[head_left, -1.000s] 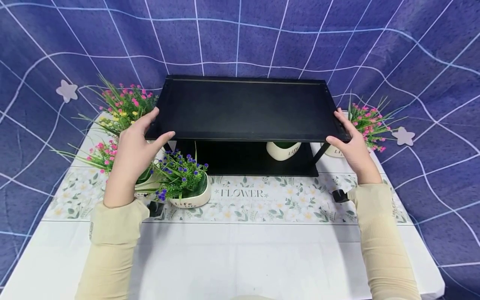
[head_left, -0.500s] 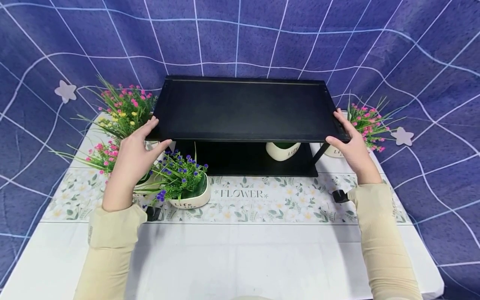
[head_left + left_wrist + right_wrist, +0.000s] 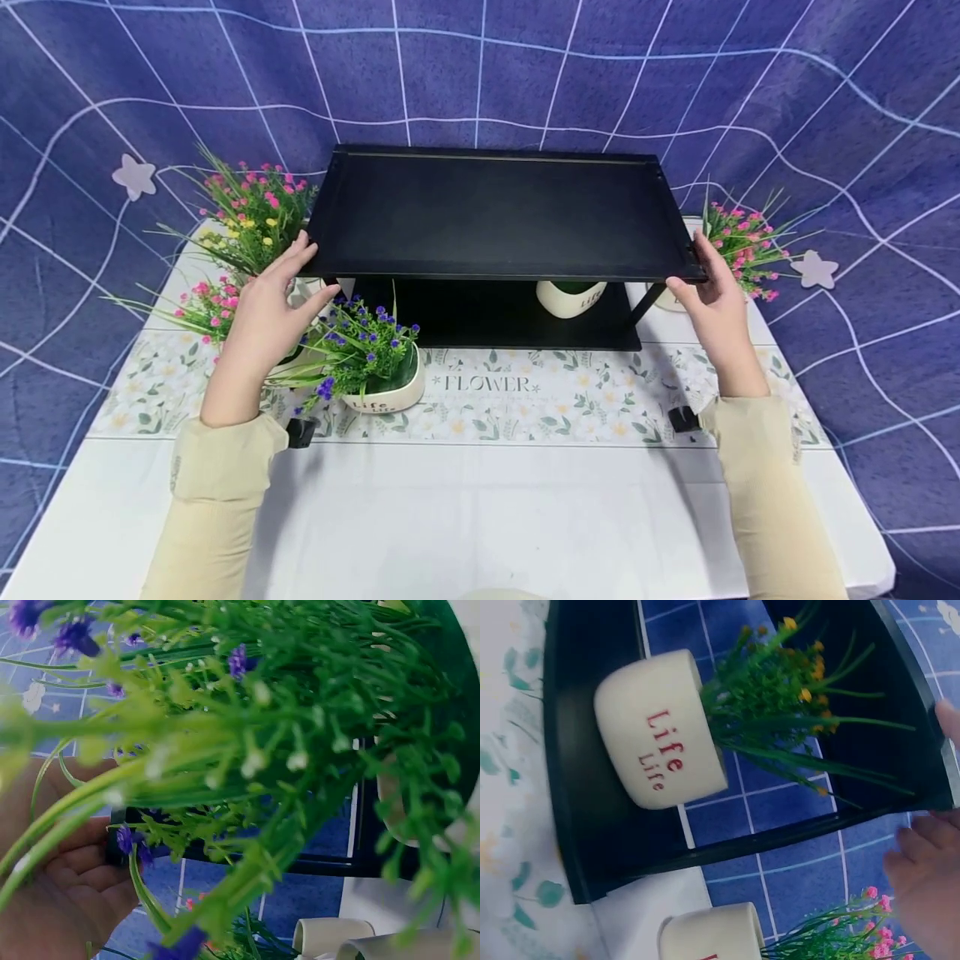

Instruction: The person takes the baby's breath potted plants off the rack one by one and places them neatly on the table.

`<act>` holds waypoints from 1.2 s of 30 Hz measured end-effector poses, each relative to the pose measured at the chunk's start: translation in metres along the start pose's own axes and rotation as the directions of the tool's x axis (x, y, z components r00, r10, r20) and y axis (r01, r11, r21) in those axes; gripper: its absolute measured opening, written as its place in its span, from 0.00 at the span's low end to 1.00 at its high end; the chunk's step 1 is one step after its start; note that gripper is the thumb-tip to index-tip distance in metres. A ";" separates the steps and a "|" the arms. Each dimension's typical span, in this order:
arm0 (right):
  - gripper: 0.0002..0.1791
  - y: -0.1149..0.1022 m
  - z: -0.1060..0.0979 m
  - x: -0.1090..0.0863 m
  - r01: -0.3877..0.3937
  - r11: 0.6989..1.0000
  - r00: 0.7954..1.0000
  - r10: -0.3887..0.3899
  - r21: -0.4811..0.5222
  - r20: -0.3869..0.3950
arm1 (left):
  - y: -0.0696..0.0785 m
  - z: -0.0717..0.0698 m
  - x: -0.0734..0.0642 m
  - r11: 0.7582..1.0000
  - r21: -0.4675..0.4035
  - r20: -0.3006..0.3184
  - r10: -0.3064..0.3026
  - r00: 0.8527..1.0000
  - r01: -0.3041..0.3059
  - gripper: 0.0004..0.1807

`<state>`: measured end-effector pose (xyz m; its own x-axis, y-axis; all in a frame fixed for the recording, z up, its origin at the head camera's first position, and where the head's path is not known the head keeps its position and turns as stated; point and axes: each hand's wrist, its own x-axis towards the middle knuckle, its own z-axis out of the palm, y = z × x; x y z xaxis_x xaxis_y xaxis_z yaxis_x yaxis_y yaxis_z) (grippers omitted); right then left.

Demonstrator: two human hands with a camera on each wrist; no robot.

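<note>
A black two-tier shelf (image 3: 487,218) stands toward the back of the table. My left hand (image 3: 266,321) holds its near left corner, with fingers along the side and thumb near the front edge. At the opposite near corner my right hand (image 3: 718,312) holds the shelf, thumb by the front edge, fingers against the side. In the right wrist view, curled fingers (image 3: 922,844) lie at the upper tier's end. A cream pot (image 3: 656,731) marked "Life", with yellow-flowered greenery, stands on the lower tier. Purple-flowered greenery (image 3: 300,750) hides much of the left wrist view.
A purple-flowered potted plant (image 3: 371,354) stands at the shelf's front left. Pink- and yellow-flowered plants (image 3: 255,212) crowd its left side, and a pink-flowered plant (image 3: 742,246) stands at right. A floral runner (image 3: 510,412) crosses the white table (image 3: 480,508).
My right hand has shifted outward, its fingers now farther off the shelf's top. My left hand has slid slightly down, its thumb now lower by the front edge. The shelf looks unmoved.
</note>
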<state>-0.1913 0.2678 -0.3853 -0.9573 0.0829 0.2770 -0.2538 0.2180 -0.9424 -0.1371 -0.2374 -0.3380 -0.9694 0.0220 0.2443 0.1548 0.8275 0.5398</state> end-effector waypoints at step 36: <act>0.47 0.054 0.076 -0.004 -0.249 0.961 0.960 0.261 -0.119 0.098 | -0.002 0.002 0.000 0.999 -0.006 -0.027 0.032 0.999 -0.032 0.32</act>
<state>-0.2113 0.2057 -0.4515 -0.9991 0.0415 0.0020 0.0108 0.3047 -0.9524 -0.1379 -0.2381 -0.3409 -0.9586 0.0332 0.2829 0.1868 0.8232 0.5361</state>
